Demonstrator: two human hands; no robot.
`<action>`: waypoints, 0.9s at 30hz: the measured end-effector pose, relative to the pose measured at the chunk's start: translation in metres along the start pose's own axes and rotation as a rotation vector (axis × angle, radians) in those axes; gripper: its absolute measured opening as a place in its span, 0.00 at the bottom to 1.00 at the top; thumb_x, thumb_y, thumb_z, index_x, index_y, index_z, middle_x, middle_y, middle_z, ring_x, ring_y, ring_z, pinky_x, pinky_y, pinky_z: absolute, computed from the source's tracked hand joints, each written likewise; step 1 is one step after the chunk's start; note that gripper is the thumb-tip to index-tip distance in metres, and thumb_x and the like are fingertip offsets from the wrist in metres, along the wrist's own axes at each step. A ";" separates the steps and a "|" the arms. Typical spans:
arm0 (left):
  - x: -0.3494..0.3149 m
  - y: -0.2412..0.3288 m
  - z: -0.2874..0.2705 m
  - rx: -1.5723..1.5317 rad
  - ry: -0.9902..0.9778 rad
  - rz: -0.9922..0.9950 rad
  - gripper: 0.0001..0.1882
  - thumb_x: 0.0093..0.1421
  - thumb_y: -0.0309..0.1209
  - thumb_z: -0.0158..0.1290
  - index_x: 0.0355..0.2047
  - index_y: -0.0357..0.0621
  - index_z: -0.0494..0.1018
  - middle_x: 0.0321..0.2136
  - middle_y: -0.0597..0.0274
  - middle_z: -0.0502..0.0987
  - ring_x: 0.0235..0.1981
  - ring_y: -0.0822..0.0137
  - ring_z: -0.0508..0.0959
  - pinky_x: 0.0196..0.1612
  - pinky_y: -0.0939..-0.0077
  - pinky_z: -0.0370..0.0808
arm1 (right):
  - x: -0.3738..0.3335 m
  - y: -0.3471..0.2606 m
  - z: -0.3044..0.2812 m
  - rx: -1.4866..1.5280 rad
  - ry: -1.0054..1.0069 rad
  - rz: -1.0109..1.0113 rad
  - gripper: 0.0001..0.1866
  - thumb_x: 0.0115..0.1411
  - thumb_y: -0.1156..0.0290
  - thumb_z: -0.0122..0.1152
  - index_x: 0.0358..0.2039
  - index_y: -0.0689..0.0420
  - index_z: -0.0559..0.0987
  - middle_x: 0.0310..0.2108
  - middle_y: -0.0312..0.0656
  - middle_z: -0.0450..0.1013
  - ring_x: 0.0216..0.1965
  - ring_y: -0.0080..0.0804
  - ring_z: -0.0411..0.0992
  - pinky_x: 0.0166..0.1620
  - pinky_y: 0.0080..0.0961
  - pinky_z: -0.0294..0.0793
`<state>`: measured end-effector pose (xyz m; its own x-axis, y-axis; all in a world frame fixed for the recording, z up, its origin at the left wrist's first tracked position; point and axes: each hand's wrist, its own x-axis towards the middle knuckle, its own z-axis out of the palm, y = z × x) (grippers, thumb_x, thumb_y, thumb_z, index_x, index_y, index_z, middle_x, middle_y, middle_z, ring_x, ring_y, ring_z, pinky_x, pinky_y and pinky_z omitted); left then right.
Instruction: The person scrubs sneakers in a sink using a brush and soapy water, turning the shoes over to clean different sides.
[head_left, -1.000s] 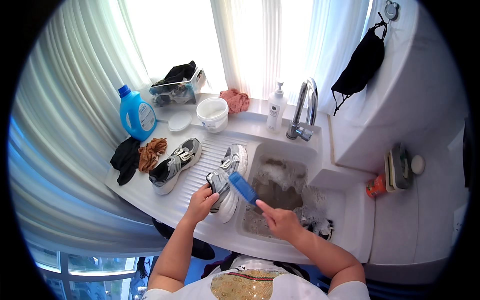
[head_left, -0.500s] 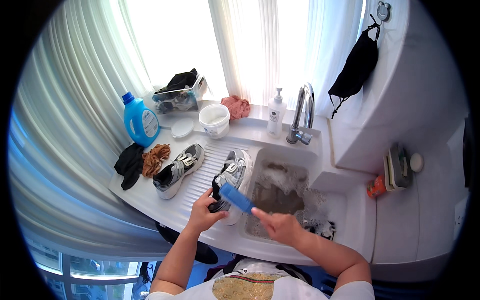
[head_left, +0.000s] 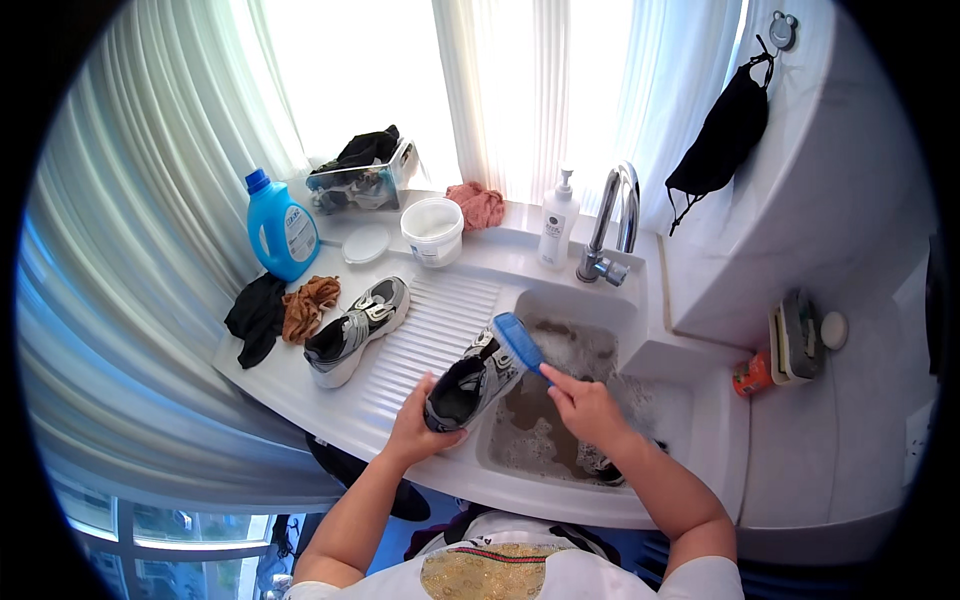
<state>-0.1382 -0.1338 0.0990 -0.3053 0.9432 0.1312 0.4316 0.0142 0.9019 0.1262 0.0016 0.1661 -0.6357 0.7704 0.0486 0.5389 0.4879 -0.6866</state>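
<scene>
My left hand (head_left: 418, 424) grips the heel end of a grey, black and white sneaker (head_left: 468, 385), which is tilted with its opening toward me at the sink's left edge. A blue scrubbing brush (head_left: 518, 342) is in my right hand (head_left: 590, 408), held by its handle. The brush head lies over the toe end of the sneaker and hides part of it. A matching sneaker (head_left: 350, 340) stands to the left on the ribbed drainboard (head_left: 425, 318). Murky, sudsy water fills the bottom of the white sink (head_left: 640, 325), where a dark object shows partly beneath my right forearm.
Behind the drainboard are a white tub (head_left: 432, 240), its lid (head_left: 366, 244), a pink cloth (head_left: 478, 205) and a clear bin (head_left: 365, 185) of dark cloths. A blue detergent bottle (head_left: 284, 235) stands far left. A pump bottle (head_left: 557, 225) and chrome faucet (head_left: 605, 240) rise behind the sink.
The brush has moved from the sneaker's heel side up to its toe end. The sneaker has turned, so its dark opening now shows. My right hand has shifted up and right.
</scene>
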 end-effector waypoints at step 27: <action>0.002 0.019 0.013 1.004 0.105 0.798 0.26 0.45 0.32 0.53 0.49 0.49 0.74 0.52 0.60 0.71 0.57 0.53 0.67 0.60 0.54 0.56 | 0.005 0.012 0.011 -0.371 0.194 -0.056 0.23 0.63 0.60 0.52 0.60 0.36 0.67 0.17 0.48 0.72 0.19 0.50 0.74 0.23 0.44 0.75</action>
<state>-0.1197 -0.1270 0.1113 0.2867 0.7760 0.5617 0.9574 -0.2537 -0.1381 0.1236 0.0073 0.1503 -0.5730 0.7840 0.2387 0.6913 0.6188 -0.3731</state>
